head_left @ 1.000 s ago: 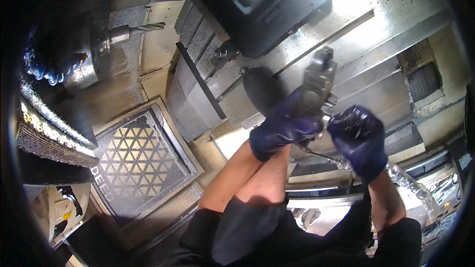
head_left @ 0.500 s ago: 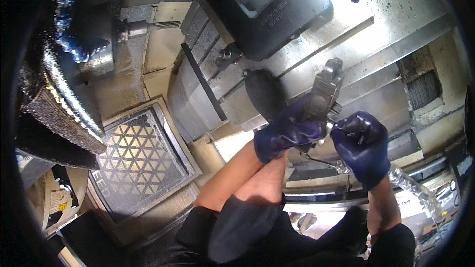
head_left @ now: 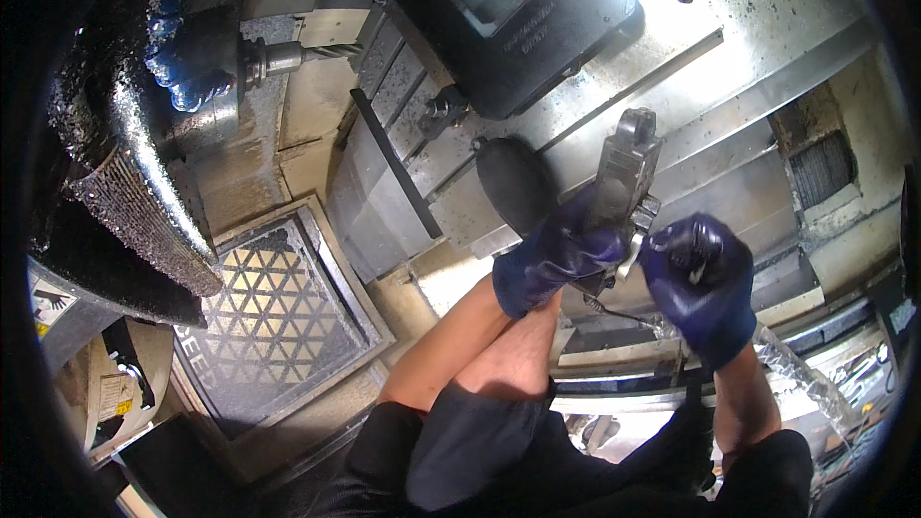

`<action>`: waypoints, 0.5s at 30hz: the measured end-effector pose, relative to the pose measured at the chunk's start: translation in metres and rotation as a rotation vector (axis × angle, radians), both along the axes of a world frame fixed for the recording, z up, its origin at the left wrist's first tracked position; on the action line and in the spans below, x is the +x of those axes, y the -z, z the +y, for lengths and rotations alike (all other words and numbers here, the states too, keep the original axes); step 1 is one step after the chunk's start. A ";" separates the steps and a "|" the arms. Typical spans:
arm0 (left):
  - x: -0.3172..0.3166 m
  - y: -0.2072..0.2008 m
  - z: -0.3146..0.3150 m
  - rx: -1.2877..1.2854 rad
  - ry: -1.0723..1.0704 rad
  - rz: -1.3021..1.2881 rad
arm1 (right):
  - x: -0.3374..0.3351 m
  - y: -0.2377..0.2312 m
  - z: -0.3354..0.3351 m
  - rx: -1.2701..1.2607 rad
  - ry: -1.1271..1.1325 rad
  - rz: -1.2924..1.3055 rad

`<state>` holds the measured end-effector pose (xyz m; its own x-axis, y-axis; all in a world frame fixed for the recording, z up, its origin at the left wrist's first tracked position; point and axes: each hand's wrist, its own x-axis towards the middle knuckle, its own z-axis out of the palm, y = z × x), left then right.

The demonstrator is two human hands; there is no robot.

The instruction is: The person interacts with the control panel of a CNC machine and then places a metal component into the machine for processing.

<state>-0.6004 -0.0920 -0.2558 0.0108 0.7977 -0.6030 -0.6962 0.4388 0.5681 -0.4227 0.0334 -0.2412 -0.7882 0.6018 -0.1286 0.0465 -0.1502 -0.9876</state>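
Over the machine bed, my left hand (head_left: 580,245), in a dark blue glove, is closed round the lower part of a dark grey metal block (head_left: 625,168) with a rounded far end. A small white piece (head_left: 629,259) shows at the block's near right side, between my hands; I cannot tell whether it is part of the block. My right hand (head_left: 698,273), gloved the same way, is curled just right of the block. Its fingers are closed, and what they hold, if anything, is hidden. Below the block, a thin dark cord or rod (head_left: 604,307) runs toward the right wrist.
A black machined plate with a rectangular pocket (head_left: 537,48) lies on the slotted metal table (head_left: 672,77). At left a drill bit (head_left: 331,52) points right, beside a chip-covered blue hose (head_left: 182,58). My black shoe (head_left: 513,177) is beyond my left hand. A triangle-patterned panel (head_left: 259,317) lies lower left.
The metal block has tipped slightly left, more upright. More of the white piece now shows between my hands. The drill and hose at left appear further right in the view.
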 end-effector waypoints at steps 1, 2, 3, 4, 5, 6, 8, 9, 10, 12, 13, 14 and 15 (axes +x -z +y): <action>-0.002 0.001 0.000 -0.010 0.012 -0.015 | 0.001 -0.005 0.002 0.109 -0.020 0.003; 0.001 -0.002 -0.001 -0.005 -0.040 -0.010 | 0.001 -0.001 0.000 0.100 -0.104 0.103; 0.003 -0.006 0.002 0.001 -0.092 -0.009 | 0.000 -0.005 -0.002 -0.118 -0.135 0.068; 0.003 -0.006 0.005 0.061 -0.064 0.100 | 0.000 0.006 -0.004 -0.114 -0.067 0.026; 0.001 -0.006 0.006 -0.001 -0.001 0.124 | 0.000 0.017 -0.006 -0.111 0.001 -0.015; -0.004 -0.007 0.003 -0.069 0.063 0.151 | -0.001 0.012 -0.005 -0.080 0.022 0.016; -0.004 -0.004 0.000 -0.065 0.047 0.072 | -0.004 -0.004 -0.002 -0.021 0.063 0.077; -0.004 -0.003 -0.003 -0.061 0.034 0.032 | -0.001 -0.001 -0.005 -0.040 0.011 0.061; 0.003 -0.017 0.006 -0.077 -0.020 0.056 | 0.002 0.006 -0.007 -0.058 -0.033 0.043; 0.001 -0.022 0.009 -0.092 0.008 0.096 | -0.001 0.007 -0.008 -0.268 0.075 -0.016; -0.002 -0.020 0.008 -0.089 0.091 0.111 | -0.002 0.003 -0.006 -0.160 0.060 0.010; 0.005 -0.019 0.010 -0.087 0.037 0.162 | -0.001 -0.003 -0.001 -0.053 0.044 0.035; 0.008 -0.021 0.010 -0.089 -0.012 0.213 | -0.001 -0.007 -0.001 0.050 0.034 0.061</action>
<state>-0.5920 -0.0816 -0.2347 -0.1333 0.7407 -0.6584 -0.5703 0.4860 0.6622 -0.4239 0.0325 -0.2347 -0.7728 0.6327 -0.0504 -0.0179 -0.1011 -0.9947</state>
